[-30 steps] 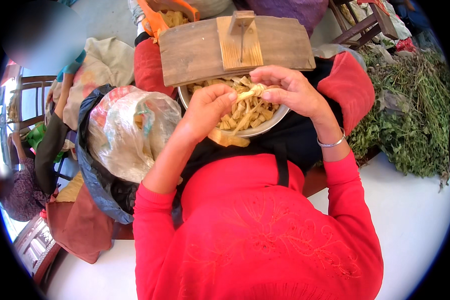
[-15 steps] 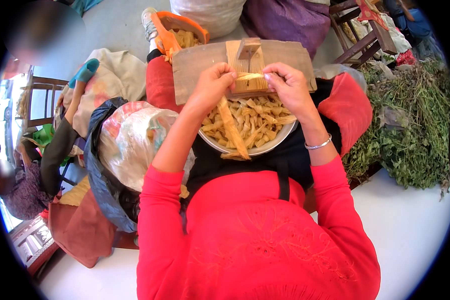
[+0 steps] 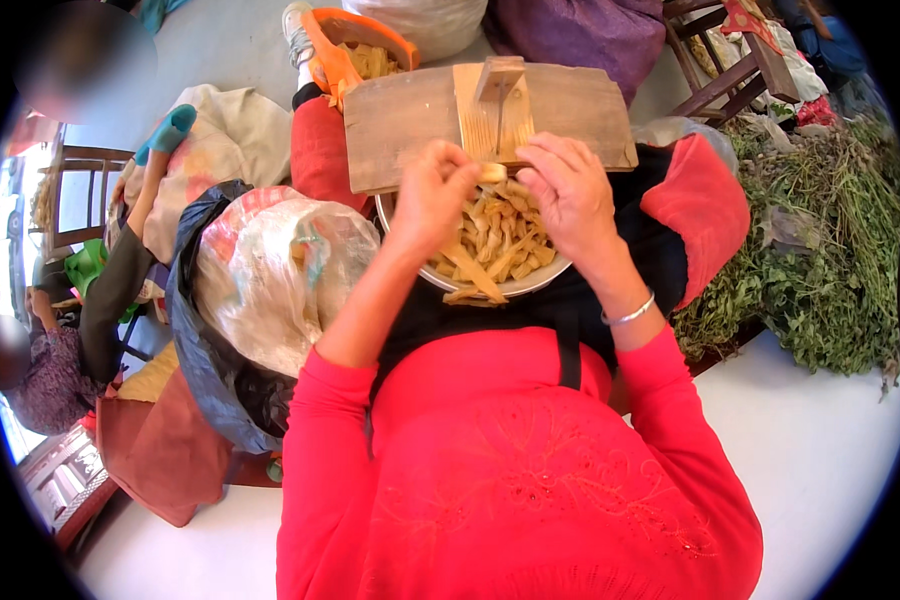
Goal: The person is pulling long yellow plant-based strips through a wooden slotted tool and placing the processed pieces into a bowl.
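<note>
My left hand (image 3: 435, 197) pinches a short, pale yellow folded strip (image 3: 492, 173) between thumb and fingers. Close by on the right, my right hand (image 3: 572, 190) has loosely bent fingers set apart, with a small gap to the strip. Both hands hover over a pale round basin (image 3: 518, 290) on my lap, heaped with yellow-brown dried pieces (image 3: 510, 240). One longer flat strip (image 3: 475, 272) lies across the basin's near edge. Beyond the hands rests a wooden board (image 3: 395, 120) bearing an upright wooden block (image 3: 500, 75) and a thin dark upright piece.
A clear plastic bag (image 3: 270, 285) inside a dark blue bag stands at my left. An orange container (image 3: 395, 45) with more pieces is at the far left of the board. Green plant stalks (image 3: 820, 270) are piled on the right. Another person (image 3: 55, 370) sits at far left.
The strip, earlier stretched between both hands, now looks shorter and folded in my left hand. Both hands have moved slightly nearer, and my right fingers have come off the strip.
</note>
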{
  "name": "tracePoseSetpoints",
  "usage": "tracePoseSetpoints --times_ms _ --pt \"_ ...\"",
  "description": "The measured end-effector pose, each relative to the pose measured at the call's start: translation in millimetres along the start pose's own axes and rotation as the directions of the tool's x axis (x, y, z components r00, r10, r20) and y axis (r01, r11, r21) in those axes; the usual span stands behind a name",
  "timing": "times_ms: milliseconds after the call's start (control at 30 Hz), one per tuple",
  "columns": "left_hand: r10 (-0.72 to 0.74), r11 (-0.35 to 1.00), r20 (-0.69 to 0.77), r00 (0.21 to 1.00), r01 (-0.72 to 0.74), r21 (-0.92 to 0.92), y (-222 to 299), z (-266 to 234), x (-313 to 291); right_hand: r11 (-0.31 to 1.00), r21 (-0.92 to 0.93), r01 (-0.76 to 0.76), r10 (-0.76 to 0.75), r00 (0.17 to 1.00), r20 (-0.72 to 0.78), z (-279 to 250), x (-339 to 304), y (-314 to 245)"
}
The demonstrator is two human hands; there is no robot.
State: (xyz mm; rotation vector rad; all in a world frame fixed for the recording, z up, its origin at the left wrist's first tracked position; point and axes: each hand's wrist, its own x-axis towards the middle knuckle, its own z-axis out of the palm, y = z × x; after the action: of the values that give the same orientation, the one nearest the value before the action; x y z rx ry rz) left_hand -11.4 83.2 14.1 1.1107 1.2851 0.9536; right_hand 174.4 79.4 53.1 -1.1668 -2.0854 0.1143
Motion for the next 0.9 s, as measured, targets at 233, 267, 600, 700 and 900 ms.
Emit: tracePoseSetpoints --times_ms 233,267,600,700,900 --pt "-0.266 0.481 0.565 0.781 0.615 -0.624 26.6 21.3 -75.6 0.992 0.096 -0.081 0.082 0.997 0.001 -8.6 -10.6 -19.4" --pt "-0.280 0.579 0.600 0.749 0.631 -0.517 30.4 13.1 -83.6 0.992 0.023 -0.126 0.126 0.992 -0.013 -16.2 -12.7 -10.7" --pt "0.236 0.947 0.431 0.871 -0.306 0.100 100.2 -36.1 -94.4 0.215 0.784 -0.583 -0.283 0.731 0.621 -92.4 -21.9 -108.1" --pt "0.093 0.967 0.402 0.911 0.015 -0.256 68.2 -9.6 -97.2 0.367 0.731 -0.575 0.061 0.799 0.598 -81.1 -10.5 -92.8" --pt "-0.023 0.883 0.334 0.942 0.176 -0.436 28.1 23.8 -77.5 0.953 0.154 -0.261 0.257 0.965 0.044 -2.4 -22.4 -45.9"
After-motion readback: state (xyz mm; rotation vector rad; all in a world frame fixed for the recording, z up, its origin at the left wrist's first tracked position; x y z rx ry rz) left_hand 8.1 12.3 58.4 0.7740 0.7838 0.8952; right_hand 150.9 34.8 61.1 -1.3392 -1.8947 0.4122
